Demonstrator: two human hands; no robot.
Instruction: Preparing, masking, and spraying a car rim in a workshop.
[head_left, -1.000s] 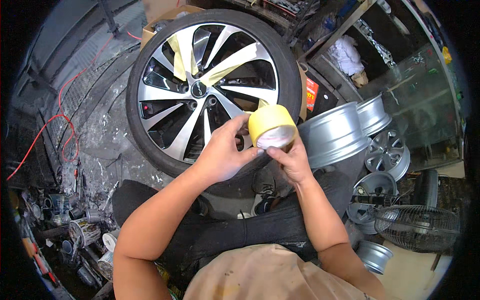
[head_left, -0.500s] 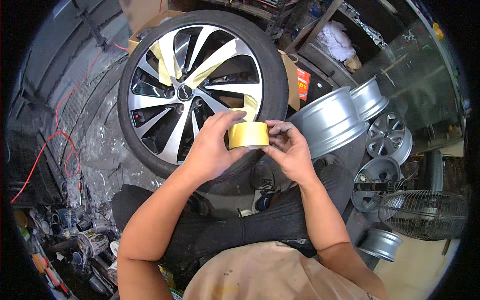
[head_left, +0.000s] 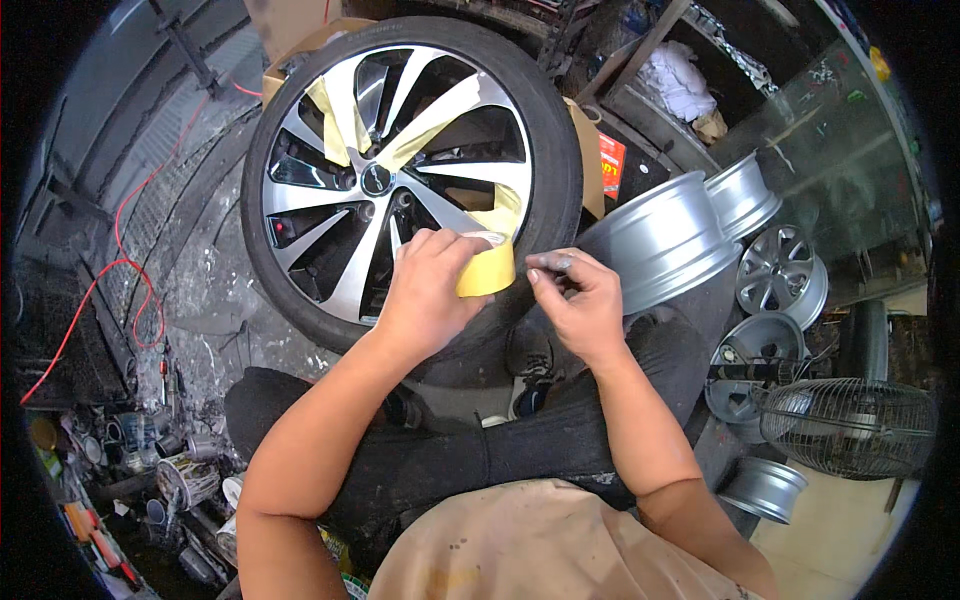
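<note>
The yellow tape roll (head_left: 485,278), at frame centre, now sits in the left hand's (head_left: 430,285) gripping fingers alone; the right hand (head_left: 583,300) has come off, freed, its curled fingers possibly pinching something too small to tell. A tyred wheel (head_left: 376,179) fills the upper left.

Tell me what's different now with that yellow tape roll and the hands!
The yellow tape roll shifted a little left and turned. The right hand came off it and is now apart, to its right; the left hand keeps its grip. The wheel and the pale tape strips on its spokes look the same.
</note>
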